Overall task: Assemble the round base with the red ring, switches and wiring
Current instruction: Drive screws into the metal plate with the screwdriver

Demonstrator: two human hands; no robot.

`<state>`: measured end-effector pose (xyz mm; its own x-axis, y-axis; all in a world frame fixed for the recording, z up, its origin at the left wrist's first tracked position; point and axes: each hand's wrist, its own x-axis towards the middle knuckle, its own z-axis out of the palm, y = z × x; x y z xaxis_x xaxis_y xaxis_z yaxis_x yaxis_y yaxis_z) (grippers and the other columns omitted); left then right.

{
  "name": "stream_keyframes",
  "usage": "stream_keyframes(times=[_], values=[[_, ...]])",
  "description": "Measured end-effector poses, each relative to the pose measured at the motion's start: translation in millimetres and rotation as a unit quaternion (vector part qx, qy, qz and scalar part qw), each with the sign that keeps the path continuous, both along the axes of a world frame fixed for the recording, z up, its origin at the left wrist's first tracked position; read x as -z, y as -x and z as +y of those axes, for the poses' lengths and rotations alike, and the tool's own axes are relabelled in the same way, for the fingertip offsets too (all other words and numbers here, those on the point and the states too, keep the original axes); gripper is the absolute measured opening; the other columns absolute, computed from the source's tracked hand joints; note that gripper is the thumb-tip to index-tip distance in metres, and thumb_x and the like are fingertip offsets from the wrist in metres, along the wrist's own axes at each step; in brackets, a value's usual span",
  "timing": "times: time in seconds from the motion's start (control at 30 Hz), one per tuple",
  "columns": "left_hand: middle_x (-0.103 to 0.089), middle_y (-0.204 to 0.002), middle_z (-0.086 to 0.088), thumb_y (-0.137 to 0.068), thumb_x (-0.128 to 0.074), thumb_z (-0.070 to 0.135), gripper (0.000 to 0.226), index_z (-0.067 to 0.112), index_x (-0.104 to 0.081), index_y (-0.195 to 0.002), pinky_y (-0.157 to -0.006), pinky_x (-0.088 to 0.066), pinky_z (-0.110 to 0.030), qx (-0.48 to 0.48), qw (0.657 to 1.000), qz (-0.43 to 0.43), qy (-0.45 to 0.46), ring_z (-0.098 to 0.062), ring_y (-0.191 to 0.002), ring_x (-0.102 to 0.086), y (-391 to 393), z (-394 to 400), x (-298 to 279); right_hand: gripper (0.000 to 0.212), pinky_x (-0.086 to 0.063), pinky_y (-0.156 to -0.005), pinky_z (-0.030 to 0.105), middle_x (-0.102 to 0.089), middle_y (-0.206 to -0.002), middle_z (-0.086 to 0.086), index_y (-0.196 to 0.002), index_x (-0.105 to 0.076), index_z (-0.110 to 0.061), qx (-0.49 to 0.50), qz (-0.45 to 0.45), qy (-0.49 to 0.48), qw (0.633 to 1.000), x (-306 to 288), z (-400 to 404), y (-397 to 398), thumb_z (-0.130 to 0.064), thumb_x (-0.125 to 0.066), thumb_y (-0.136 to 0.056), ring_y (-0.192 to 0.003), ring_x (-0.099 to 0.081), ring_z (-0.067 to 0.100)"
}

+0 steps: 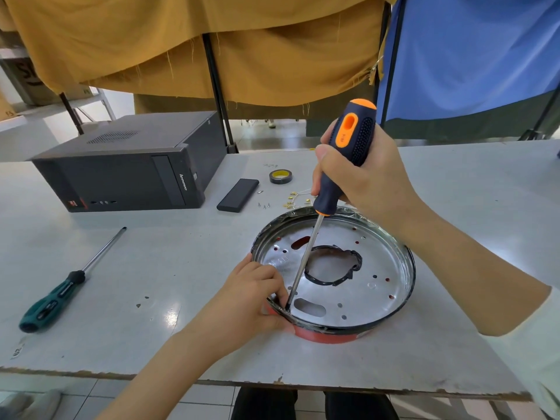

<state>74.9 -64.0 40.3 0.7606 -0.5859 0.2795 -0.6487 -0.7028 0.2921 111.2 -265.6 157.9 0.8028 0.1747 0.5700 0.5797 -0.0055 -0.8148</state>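
The round metal base (375, 265) lies on the table with its black-taped rim up, and the red ring (327, 336) shows under its near edge. My right hand (363, 174) grips an orange and black screwdriver (348, 153). Its shaft slants down to the base's near-left inner edge, where the tip meets the floor of the base. My left hand (251, 298) holds the rim at that spot, fingers curled over the edge beside the tip. No switches or wiring are visible in the base.
A green-handled screwdriver (60, 292) lies at the left. A black computer case (127, 168) stands at the back left, with a black slab (238, 194) and a tape roll (279, 176) beside it. Small screws and brass terminals (288, 201) lie behind the base.
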Motion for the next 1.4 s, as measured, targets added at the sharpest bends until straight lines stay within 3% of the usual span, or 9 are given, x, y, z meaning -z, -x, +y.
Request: stream_keyframes(times=[0.23, 0.43, 0.63, 0.7, 0.87, 0.97, 1.1, 1.2, 1.4], values=[[-0.053, -0.083, 0.013, -0.069, -0.082, 0.042, 0.027, 0.021, -0.068, -0.080, -0.087, -0.027, -0.010, -0.003, 1.000, 0.014, 0.012, 0.005, -0.083, -0.036, -0.6, -0.7, 0.1, 0.023, -0.045, -0.050, 0.011, -0.060, -0.064, 0.003, -0.101, -0.044, -0.010, -0.084, 0.021, 0.027, 0.996, -10.2, -3.8, 10.6, -0.004, -0.054, -0.081, -0.053, -0.061, 0.008], [-0.051, -0.083, 0.015, -0.070, -0.081, 0.041, 0.026, 0.020, -0.068, -0.080, -0.088, -0.026, -0.008, -0.004, 1.000, 0.019, 0.010, 0.007, -0.083, -0.037, -0.5, -0.3, 0.2, 0.032, -0.046, -0.054, 0.014, -0.064, -0.070, -0.003, -0.099, -0.046, -0.026, -0.121, 0.072, 0.132, 0.981, -24.8, -4.1, 15.2, -0.018, -0.056, -0.070, -0.067, -0.061, 0.007], [-0.046, -0.078, 0.019, -0.069, -0.080, 0.047, 0.030, 0.021, -0.066, -0.075, -0.087, -0.026, -0.006, -0.008, 1.000, 0.012, 0.011, 0.003, -0.080, -0.037, -0.8, -0.2, 1.5, 0.030, -0.053, -0.074, 0.022, -0.068, -0.091, 0.009, -0.108, -0.048, -0.013, -0.192, 0.050, 0.178, 0.964, -34.8, 1.6, 20.6, -0.009, -0.060, -0.081, -0.088, -0.068, 0.014], [-0.049, -0.078, 0.018, -0.069, -0.078, 0.051, 0.033, 0.021, -0.065, -0.076, -0.090, -0.029, -0.010, -0.007, 1.000, 0.011, 0.009, -0.001, -0.084, -0.041, -1.0, 0.1, 2.0, 0.028, -0.054, -0.073, 0.024, -0.066, -0.093, 0.011, -0.105, -0.052, -0.021, -0.187, 0.031, 0.186, 0.964, -36.5, 5.0, 20.4, -0.012, -0.066, -0.082, -0.087, -0.067, 0.019], [-0.046, -0.078, 0.019, -0.070, -0.077, 0.052, 0.033, 0.022, -0.065, -0.078, -0.090, -0.027, -0.009, -0.004, 1.000, 0.000, 0.011, 0.003, -0.081, -0.037, -1.0, 1.0, 1.8, 0.033, -0.055, -0.068, 0.025, -0.053, -0.070, -0.016, -0.092, -0.047, -0.029, -0.123, -0.020, 0.206, 0.971, -33.7, 15.5, 18.8, -0.019, -0.075, -0.079, -0.072, -0.061, 0.019], [-0.046, -0.078, 0.018, -0.070, -0.076, 0.053, 0.036, 0.021, -0.063, -0.077, -0.089, -0.027, -0.010, -0.002, 1.000, 0.000, 0.013, 0.000, -0.081, -0.038, -1.6, 0.8, 1.6, 0.039, -0.049, -0.063, 0.016, -0.049, -0.068, -0.017, -0.108, -0.046, -0.023, -0.119, -0.034, 0.189, 0.974, -30.1, 21.2, 18.5, -0.015, -0.073, -0.081, -0.063, -0.054, 0.009], [-0.043, -0.078, 0.022, -0.070, -0.077, 0.053, 0.035, 0.022, -0.063, -0.079, -0.094, -0.025, -0.011, -0.003, 1.000, 0.004, 0.008, 0.007, -0.081, -0.037, -2.8, 1.6, 3.0, 0.053, -0.055, -0.085, 0.034, -0.067, -0.099, 0.001, -0.122, -0.043, -0.026, -0.198, 0.046, 0.162, 0.966, -32.5, 20.9, 15.3, -0.015, -0.074, -0.080, -0.086, -0.068, 0.015], [-0.040, -0.077, 0.024, -0.069, -0.078, 0.053, 0.035, 0.022, -0.064, -0.080, -0.096, -0.024, -0.012, -0.004, 1.000, 0.009, 0.009, 0.009, -0.082, -0.036, -3.2, 2.5, 3.5, 0.058, -0.052, -0.090, 0.051, -0.065, -0.093, 0.005, -0.127, -0.038, -0.023, -0.289, 0.106, 0.135, 0.942, -32.6, 17.4, 13.9, -0.008, -0.069, -0.080, -0.076, -0.065, 0.018], [-0.044, -0.080, 0.021, -0.070, -0.078, 0.053, 0.036, 0.022, -0.065, -0.081, -0.095, -0.028, -0.013, -0.006, 1.000, 0.001, 0.008, 0.000, -0.083, -0.039, -3.0, 3.3, 4.2, 0.056, -0.049, -0.087, 0.041, -0.051, -0.093, 0.007, -0.123, -0.038, -0.017, -0.329, 0.175, 0.078, 0.925, -28.4, 17.0, 11.2, 0.005, -0.045, -0.072, -0.082, -0.055, 0.023]])
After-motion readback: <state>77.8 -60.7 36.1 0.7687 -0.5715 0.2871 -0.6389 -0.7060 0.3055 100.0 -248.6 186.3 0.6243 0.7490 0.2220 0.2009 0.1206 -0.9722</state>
